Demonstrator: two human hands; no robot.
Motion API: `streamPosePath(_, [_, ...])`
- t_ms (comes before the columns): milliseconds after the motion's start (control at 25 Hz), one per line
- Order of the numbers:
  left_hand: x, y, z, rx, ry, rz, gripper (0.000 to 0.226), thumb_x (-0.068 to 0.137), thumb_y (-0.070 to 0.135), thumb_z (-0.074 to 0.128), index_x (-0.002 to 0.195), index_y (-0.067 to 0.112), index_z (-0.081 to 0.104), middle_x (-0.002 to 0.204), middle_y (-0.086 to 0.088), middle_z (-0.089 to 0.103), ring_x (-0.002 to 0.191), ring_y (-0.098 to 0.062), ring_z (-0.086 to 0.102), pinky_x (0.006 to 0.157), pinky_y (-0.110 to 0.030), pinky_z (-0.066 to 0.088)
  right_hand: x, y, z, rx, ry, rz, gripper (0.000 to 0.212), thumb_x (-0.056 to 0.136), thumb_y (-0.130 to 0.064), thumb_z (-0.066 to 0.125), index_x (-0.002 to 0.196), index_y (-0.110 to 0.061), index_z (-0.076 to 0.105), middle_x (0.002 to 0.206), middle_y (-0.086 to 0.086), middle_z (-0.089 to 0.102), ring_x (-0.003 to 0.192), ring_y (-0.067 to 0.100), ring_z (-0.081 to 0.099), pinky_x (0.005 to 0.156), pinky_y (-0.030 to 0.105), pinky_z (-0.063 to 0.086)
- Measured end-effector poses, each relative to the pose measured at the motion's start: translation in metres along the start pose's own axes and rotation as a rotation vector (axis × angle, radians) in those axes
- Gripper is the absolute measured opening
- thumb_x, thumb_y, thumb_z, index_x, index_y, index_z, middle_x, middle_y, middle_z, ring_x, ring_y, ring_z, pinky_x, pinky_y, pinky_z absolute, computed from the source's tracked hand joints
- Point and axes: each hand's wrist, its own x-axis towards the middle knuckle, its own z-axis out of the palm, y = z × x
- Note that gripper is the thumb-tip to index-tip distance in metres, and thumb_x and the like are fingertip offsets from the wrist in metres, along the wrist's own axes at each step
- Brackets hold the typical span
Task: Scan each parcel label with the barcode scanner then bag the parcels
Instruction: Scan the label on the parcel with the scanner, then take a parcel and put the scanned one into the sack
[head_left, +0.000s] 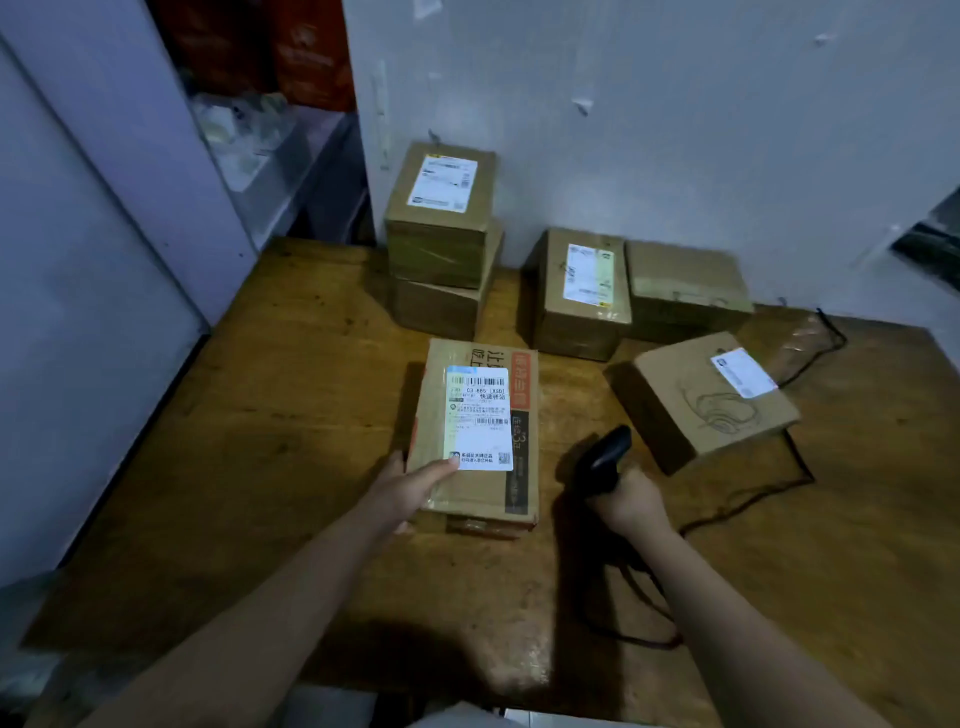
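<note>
On the wooden table (260, 415), the left hand (410, 488) held the near left corner of a flat cardboard parcel (470, 499). Its thumb lay on top beside the white label (479, 418), and its fingers were curled under the edge. The parcel sat label up in the middle of the table. Whether its near end was lifted could not be told.

Behind it, against the wall, two boxes stood stacked: the top box (441, 208) showed a label, and the bottom box (441, 306) was plain.

Just right of the parcel, the right hand (631, 501) gripped the handle of the black scanner (605, 457) with its fingers wrapped round it. The scanner's head pointed up and away.

Further back were a labelled box (579, 296) and, touching it, a plain box (685, 286). Nearer lay a tilted box (711, 400) with a headphone drawing. A black cable (753, 499) trailed across the table to the right.
</note>
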Motion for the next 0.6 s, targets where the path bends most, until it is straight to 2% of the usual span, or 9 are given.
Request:
streamPosePath(40, [-0.002, -0.005, -0.004, -0.001, 0.015, -0.005, 0.09, 0.076, 0.049, 0.071, 0.148, 0.021, 0.024, 0.14, -0.006, 0.048, 0.119, -0.029, 0.052, 0.099, -0.051, 0.044, -0.001, 0.003, 0.008, -0.009, 0.021, 0.018, 0.03, 0.091, -0.015, 0.055, 0.119, -0.003, 0.054, 0.113, 0.013, 0.056, 0.106, 0.03, 0.055, 0.083, 0.034, 0.046])
streamPosePath(160, [-0.008, -0.015, -0.013, -0.045, 0.063, -0.009, 0.09, 0.072, 0.055, 0.071, 0.146, 0.023, 0.031, 0.137, -0.005, 0.051, 0.117, -0.027, 0.054, 0.097, -0.05, 0.046, -0.012, -0.025, 0.018, 0.066, 0.203, 0.016, 0.055, 0.089, -0.025, 0.059, 0.134, -0.005, 0.035, 0.137, 0.022, 0.039, 0.128, 0.04, 0.037, 0.104, 0.047, 0.036])
streamPosePath(240, [-0.016, -0.019, -0.019, -0.079, 0.118, 0.004, 0.086, 0.074, 0.053, 0.071, 0.144, 0.022, 0.033, 0.135, -0.005, 0.053, 0.11, -0.025, 0.056, 0.093, -0.047, 0.05, -0.021, -0.06, 0.022, 0.109, 0.213, -0.152, 0.057, 0.092, -0.031, 0.053, 0.139, -0.006, 0.032, 0.143, 0.023, 0.037, 0.134, 0.042, 0.031, 0.11, 0.049, 0.03])
streamPosePath(360, [-0.035, -0.031, -0.033, -0.186, 0.131, 0.035, 0.085, 0.074, 0.05, 0.072, 0.144, 0.021, 0.033, 0.134, -0.004, 0.052, 0.104, -0.019, 0.055, 0.088, -0.043, 0.051, -0.044, -0.104, 0.046, 0.04, 0.188, -0.367, 0.053, 0.096, -0.036, 0.042, 0.139, -0.006, 0.038, 0.15, 0.021, 0.032, 0.144, 0.036, 0.017, 0.118, 0.047, 0.013])
streamPosePath(400, [-0.041, -0.035, -0.039, -0.225, 0.126, 0.046, 0.088, 0.071, 0.053, 0.073, 0.144, 0.024, 0.033, 0.132, -0.001, 0.053, 0.104, -0.018, 0.055, 0.087, -0.043, 0.051, -0.051, -0.112, 0.056, 0.019, 0.176, -0.402, 0.051, 0.096, -0.037, 0.04, 0.136, -0.006, 0.041, 0.15, 0.021, 0.034, 0.145, 0.035, 0.017, 0.117, 0.046, 0.012])
streamPosePath(440, [-0.05, -0.043, -0.048, -0.254, 0.132, 0.049, 0.091, 0.067, 0.056, 0.073, 0.143, 0.026, 0.033, 0.132, 0.001, 0.054, 0.105, -0.017, 0.056, 0.086, -0.043, 0.051, -0.061, -0.118, 0.068, 0.044, 0.126, -0.427, 0.048, 0.097, -0.037, 0.038, 0.132, -0.005, 0.045, 0.146, 0.021, 0.04, 0.142, 0.035, 0.025, 0.115, 0.045, 0.018])
streamPosePath(520, [-0.068, -0.061, -0.07, -0.277, 0.172, 0.056, 0.088, 0.068, 0.058, 0.072, 0.142, 0.03, 0.033, 0.132, 0.004, 0.053, 0.107, -0.017, 0.056, 0.089, -0.045, 0.05, -0.085, -0.129, 0.091, 0.25, -0.055, -0.435, 0.04, 0.099, -0.033, 0.039, 0.124, -0.004, 0.048, 0.131, 0.02, 0.056, 0.125, 0.036, 0.048, 0.102, 0.039, 0.037])
streamPosePath(600, [-0.087, -0.08, -0.101, -0.303, 0.23, 0.063, 0.083, 0.074, 0.055, 0.071, 0.142, 0.03, 0.031, 0.128, 0.005, 0.053, 0.106, -0.019, 0.055, 0.094, -0.047, 0.049, -0.111, -0.143, 0.116, 0.404, -0.195, -0.445, 0.038, 0.099, -0.029, 0.042, 0.128, -0.005, 0.046, 0.128, 0.018, 0.059, 0.116, 0.035, 0.056, 0.098, 0.042, 0.044])
